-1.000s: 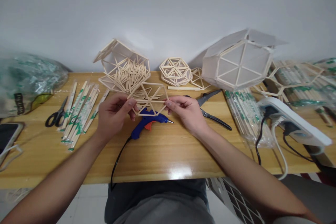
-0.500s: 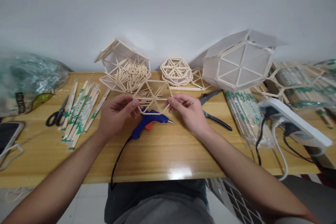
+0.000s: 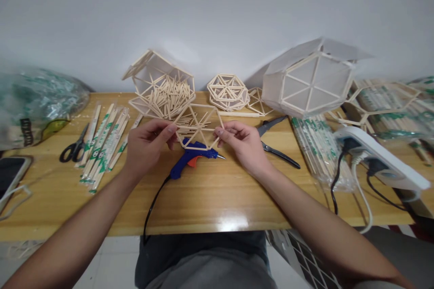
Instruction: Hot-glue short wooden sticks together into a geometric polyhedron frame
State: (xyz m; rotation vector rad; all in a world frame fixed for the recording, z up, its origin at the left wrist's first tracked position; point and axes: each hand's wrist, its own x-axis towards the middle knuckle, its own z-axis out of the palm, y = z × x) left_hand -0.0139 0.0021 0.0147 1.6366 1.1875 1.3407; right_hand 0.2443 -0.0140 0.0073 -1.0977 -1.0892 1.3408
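Between my two hands is a hexagonal frame (image 3: 198,129) of pale wooden sticks, with spokes meeting at its centre. My left hand (image 3: 149,145) pinches its left corner between thumb and fingers. At the opposite corner, my right hand (image 3: 242,146) grips it the same way. Under the frame's lower edge lies a blue glue gun (image 3: 185,161) with an orange trigger, its metal tip pointing right. Behind the frame, partly covered by it, loose short sticks (image 3: 190,122) lie on the table.
A paper-lined stick basket (image 3: 135,83) holds many cut sticks. Stacked stick hexagons (image 3: 228,90) and a papered lantern-like form (image 3: 305,86) stand along the wall. Cutters (image 3: 281,156), scissors (image 3: 73,149), wrapped chopsticks (image 3: 101,149) and a power strip (image 3: 383,158) lie around on the table (image 3: 217,203).
The hexagonal frame has tilted and turned slightly, its lower edge dropping a little. Both hands keep hold of it, and the glue gun has stayed put.
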